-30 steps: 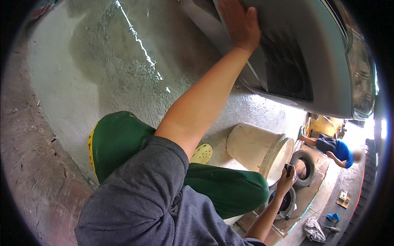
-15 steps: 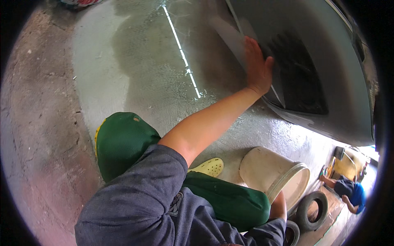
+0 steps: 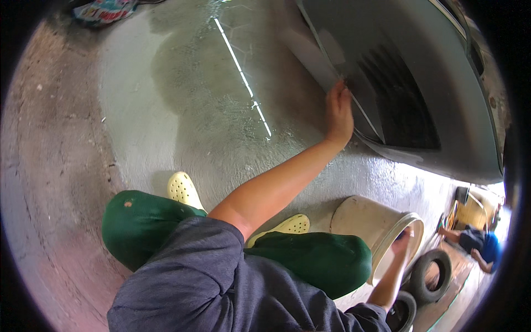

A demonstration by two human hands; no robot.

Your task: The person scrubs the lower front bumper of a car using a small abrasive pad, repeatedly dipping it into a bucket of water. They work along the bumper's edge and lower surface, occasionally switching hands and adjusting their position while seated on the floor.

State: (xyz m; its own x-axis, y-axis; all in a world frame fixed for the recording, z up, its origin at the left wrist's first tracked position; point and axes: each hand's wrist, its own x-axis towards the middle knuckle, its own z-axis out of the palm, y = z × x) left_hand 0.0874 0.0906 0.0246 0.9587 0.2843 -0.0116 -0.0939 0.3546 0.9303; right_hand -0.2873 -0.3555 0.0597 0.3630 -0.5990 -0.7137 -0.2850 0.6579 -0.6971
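My left hand (image 3: 339, 115) leans on the lower edge of a grey vehicle's body panel (image 3: 459, 127), its fingers stretched out and empty. Beside the fingers, a dark recessed section (image 3: 406, 105) of the panel shows wet streaks. My right hand (image 3: 404, 242) is at the mouth of a whitish plastic bucket (image 3: 359, 218). The fingers there are bent around a small dark bluish thing, mostly hidden, whose kind I cannot make out. The bucket stands on the wet floor beside my right knee.
Two tires (image 3: 430, 275) lie right of the bucket. Farther right, another person (image 3: 478, 249) in a blue top sits near a yellowish container (image 3: 480, 210). Wet concrete floor (image 3: 215, 116) reflects a bright line. A printed plastic bag (image 3: 105, 12) lies at the far left.
My right hand has risen from inside the bucket to its mouth. My left hand has slid a little down along the panel edge. My left knee has shifted, uncovering a yellow clog.
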